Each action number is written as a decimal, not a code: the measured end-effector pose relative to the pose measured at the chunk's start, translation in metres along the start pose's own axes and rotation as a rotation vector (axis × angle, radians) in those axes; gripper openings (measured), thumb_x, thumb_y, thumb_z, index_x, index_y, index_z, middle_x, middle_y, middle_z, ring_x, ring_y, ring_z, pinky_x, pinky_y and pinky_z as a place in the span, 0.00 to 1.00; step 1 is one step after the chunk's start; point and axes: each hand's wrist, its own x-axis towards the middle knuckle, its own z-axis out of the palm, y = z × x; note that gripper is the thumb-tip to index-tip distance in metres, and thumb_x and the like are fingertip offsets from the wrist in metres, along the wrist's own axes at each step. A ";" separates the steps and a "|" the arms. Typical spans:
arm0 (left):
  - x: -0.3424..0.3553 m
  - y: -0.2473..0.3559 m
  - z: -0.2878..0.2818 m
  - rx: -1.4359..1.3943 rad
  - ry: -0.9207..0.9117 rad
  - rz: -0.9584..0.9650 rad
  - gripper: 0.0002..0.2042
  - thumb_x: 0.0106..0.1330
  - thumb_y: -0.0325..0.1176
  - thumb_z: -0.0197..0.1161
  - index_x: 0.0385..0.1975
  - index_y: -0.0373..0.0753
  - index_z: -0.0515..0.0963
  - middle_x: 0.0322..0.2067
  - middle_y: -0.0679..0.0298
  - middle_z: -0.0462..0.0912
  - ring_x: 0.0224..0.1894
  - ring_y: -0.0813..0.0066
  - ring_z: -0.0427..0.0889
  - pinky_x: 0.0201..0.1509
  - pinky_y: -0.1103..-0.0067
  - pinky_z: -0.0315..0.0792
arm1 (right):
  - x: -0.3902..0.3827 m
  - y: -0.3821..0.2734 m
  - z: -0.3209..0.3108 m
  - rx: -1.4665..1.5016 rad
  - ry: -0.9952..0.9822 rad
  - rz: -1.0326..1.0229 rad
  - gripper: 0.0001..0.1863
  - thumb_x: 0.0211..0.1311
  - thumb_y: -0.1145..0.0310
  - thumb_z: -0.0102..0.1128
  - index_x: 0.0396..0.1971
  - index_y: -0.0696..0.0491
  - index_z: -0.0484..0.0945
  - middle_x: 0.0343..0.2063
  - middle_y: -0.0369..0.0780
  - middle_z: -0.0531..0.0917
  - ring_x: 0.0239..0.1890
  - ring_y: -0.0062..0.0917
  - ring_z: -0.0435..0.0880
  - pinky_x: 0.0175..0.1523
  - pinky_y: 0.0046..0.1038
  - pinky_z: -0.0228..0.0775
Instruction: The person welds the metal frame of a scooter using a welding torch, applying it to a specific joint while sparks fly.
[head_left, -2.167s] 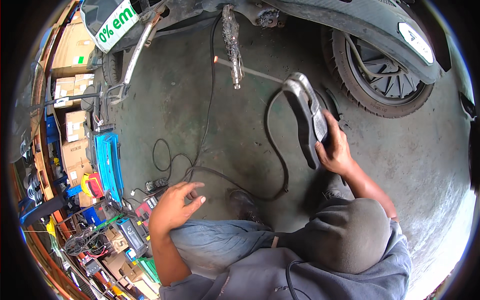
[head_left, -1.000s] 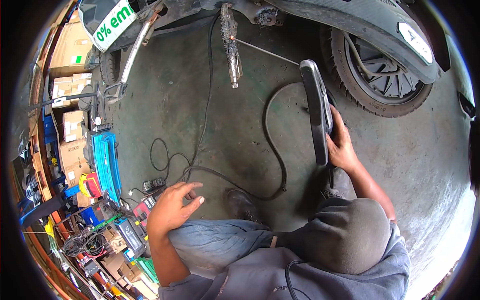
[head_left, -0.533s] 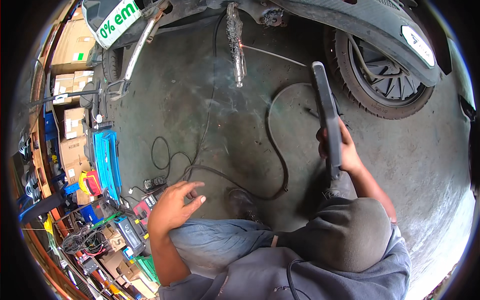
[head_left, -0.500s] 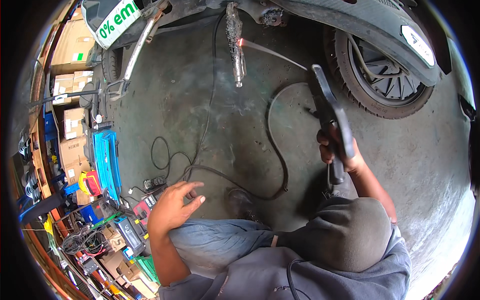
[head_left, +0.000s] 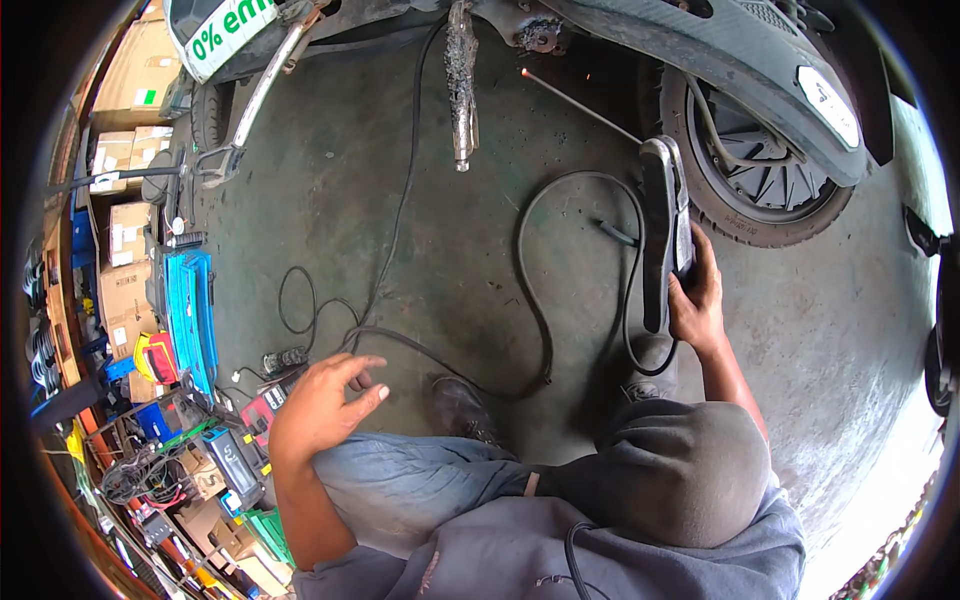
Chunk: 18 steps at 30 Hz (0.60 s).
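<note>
My right hand [head_left: 700, 300] grips a dark welding electrode holder [head_left: 656, 245], raised over the floor beside a vehicle's wheel. From its upper end a thin welding rod [head_left: 580, 104] slants up and left, its tip glowing orange and apart from other metal. Left of that tip, a crusted, rough metal bar [head_left: 460, 90] hangs from the vehicle's underside, its lower end bright. Above my left knee my left hand [head_left: 325, 405] is held in the air, holding nothing, thumb and forefinger apart and the other fingers partly curled.
A black cable [head_left: 521, 250] loops across the concrete floor to the holder. The vehicle body [head_left: 690, 65] spans the top, with a wheel [head_left: 760, 160] at right. Along the left stand cardboard boxes [head_left: 125, 290], a blue case [head_left: 190, 310] and tangled wires [head_left: 140, 480]. My shoe [head_left: 465, 405] rests below.
The rod's glowing tip has left the crusted bar and moved right. My right hand has turned the holder and shifted its grip. The left hand stays above the knee.
</note>
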 end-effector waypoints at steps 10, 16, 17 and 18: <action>0.026 0.051 -0.084 0.143 0.128 0.074 0.14 0.63 0.37 0.68 0.42 0.33 0.81 0.35 0.55 0.83 0.38 0.64 0.83 0.45 0.70 0.77 | 0.023 -0.026 -0.072 0.105 -0.257 0.020 0.33 0.57 0.72 0.65 0.62 0.66 0.67 0.45 0.53 0.84 0.51 0.33 0.82 0.59 0.33 0.70; 0.062 0.064 -0.160 0.291 0.611 0.200 0.13 0.64 0.34 0.68 0.45 0.35 0.81 0.36 0.59 0.83 0.38 0.69 0.82 0.48 0.74 0.75 | 0.051 -0.059 -0.098 -0.026 -0.381 0.135 0.31 0.59 0.74 0.65 0.62 0.63 0.66 0.44 0.52 0.82 0.47 0.35 0.80 0.58 0.32 0.69; 0.074 0.060 -0.171 0.292 0.675 0.219 0.13 0.65 0.33 0.67 0.45 0.35 0.81 0.36 0.60 0.84 0.38 0.70 0.82 0.48 0.74 0.75 | 0.056 -0.062 -0.097 -0.048 -0.400 0.129 0.30 0.58 0.75 0.64 0.61 0.63 0.66 0.44 0.53 0.82 0.47 0.36 0.80 0.58 0.32 0.69; 0.086 0.055 -0.183 0.294 0.738 0.242 0.12 0.65 0.33 0.67 0.46 0.35 0.81 0.35 0.60 0.84 0.38 0.71 0.82 0.48 0.74 0.76 | 0.061 -0.064 -0.096 -0.071 -0.416 0.123 0.30 0.56 0.76 0.63 0.60 0.63 0.67 0.44 0.53 0.82 0.47 0.38 0.80 0.58 0.33 0.69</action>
